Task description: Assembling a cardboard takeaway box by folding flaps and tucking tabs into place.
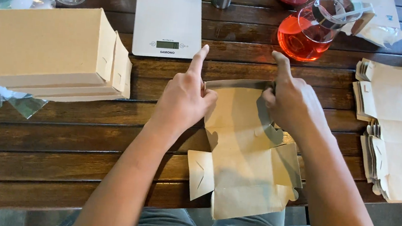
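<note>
1. Two hands work one flat brown cardboard box blank (243,154), which lies on the dark wooden table (65,140) at its near edge.
2. Left hand (183,99) pinches the blank's far-left corner, index finger pointing straight out.
3. Right hand (290,103) grips the far-right corner, fingers curled over the raised flap.
4. Judged step: folding up the far wall; the near flaps lie flat.
5. Next calls for creasing evenly and keeping both corners square.
6. Finished boxes (48,53) are stacked left, unfolded blanks (396,128) right, a white scale (168,19) beyond.
</note>
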